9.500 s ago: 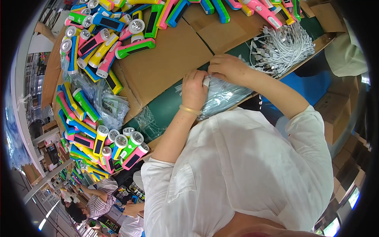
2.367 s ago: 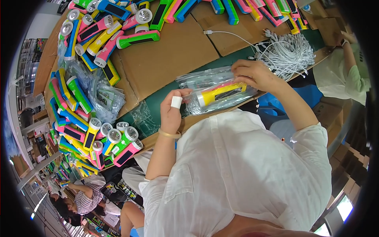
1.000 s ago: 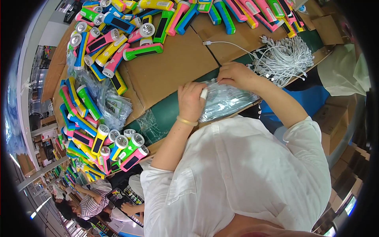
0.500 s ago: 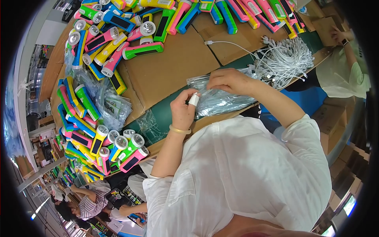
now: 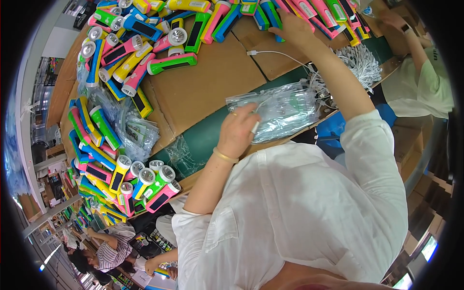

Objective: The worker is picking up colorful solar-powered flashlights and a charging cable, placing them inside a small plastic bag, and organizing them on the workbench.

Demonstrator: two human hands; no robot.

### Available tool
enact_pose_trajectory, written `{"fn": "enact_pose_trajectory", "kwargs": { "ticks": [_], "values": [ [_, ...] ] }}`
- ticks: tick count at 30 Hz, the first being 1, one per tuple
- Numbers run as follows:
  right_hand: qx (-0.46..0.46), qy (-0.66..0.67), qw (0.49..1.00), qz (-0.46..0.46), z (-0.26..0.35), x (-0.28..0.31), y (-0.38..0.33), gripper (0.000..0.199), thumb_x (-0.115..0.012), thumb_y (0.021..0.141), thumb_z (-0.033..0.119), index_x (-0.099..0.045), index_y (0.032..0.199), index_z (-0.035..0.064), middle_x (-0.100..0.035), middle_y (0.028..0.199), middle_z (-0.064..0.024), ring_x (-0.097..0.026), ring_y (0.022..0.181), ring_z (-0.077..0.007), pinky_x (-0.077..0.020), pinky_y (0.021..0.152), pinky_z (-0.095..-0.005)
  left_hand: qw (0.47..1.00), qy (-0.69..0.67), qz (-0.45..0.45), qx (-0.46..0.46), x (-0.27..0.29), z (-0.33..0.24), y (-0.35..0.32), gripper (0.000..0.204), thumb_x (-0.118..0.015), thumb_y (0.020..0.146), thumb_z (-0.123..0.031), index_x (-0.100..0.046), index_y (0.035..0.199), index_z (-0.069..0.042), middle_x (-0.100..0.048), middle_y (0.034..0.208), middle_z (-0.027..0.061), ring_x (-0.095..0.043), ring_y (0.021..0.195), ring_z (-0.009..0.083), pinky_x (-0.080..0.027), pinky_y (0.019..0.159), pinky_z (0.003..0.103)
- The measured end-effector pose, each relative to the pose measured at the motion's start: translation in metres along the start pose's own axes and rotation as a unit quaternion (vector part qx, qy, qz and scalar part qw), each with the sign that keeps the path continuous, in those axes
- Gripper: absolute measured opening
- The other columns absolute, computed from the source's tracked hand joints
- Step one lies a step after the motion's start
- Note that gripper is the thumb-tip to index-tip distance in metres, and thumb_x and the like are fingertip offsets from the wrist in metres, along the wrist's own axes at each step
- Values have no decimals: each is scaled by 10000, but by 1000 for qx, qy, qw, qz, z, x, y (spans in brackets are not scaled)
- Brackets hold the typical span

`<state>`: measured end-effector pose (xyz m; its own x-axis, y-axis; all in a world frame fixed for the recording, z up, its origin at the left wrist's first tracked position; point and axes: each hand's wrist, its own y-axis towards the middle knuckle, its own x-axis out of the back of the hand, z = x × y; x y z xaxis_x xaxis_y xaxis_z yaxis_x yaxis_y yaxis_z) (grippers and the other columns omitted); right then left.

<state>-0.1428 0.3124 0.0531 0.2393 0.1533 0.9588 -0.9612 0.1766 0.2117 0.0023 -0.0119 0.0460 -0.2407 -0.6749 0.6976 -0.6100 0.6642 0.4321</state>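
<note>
My left hand, with white tape round one finger and a bangle at the wrist, bends its fingers over the near-left end of a stack of clear plastic bags. It pinches the edge of the top bag. My right hand is stretched to the far side of the table, fingers apart, over the near ends of a row of flashlights. A blue and green flashlight lies right beside its thumb. Whether the fingertips touch a flashlight is hard to make out.
Colourful flashlights are heaped along the far left, with more at the near left. Filled bags lie between. White USB cables form a tangle at right; one cable trails over the cardboard. A co-worker's arm reaches in at right.
My right hand has left the bags and moved away to the far flashlights. My left hand has shifted slightly right over the bag's end. The co-worker's hand at right has moved up.
</note>
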Motion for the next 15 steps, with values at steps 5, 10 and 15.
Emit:
{"fn": "enact_pose_trajectory", "kwargs": {
  "ticks": [5, 10, 15],
  "values": [
    [-78, -11, 994, 71, -15, -21, 20, 648, -782, 840, 381, -544, 1296, -13, -719, 1065, -236, -712, 1018, -376, -578, 874, -454, 990, -99, 75, -71, -6, -8, 11, 273, -664, 709, 69, -689, 946, -65, -687, 1039, 88, -669, 913, 308, -554, 780, 386],
    [-43, 443, 893, 71, -28, 6, -42, 708, -773, 885, 192, -427, 1474, 5, -702, 1115, -122, -683, 1013, -207, -557, 868, -348, 990, -140, 28, -4, -2, 0, -2, 362, -594, 667, 113, -700, 950, -87, -649, 965, 84, -659, 872, 293, -547, 736, 381],
    [2, 641, 748, 170, 30, 62, -128, 636, -725, 929, 109, -420, 1481, 25, -657, 1199, -70, -621, 1030, -150, -526, 878, -323, 989, -144, 15, 1, -7, 0, 0, 340, -607, 674, 107, -706, 943, -77, -644, 955, 84, -658, 856, 298, -547, 717, 381]
  ]
}}
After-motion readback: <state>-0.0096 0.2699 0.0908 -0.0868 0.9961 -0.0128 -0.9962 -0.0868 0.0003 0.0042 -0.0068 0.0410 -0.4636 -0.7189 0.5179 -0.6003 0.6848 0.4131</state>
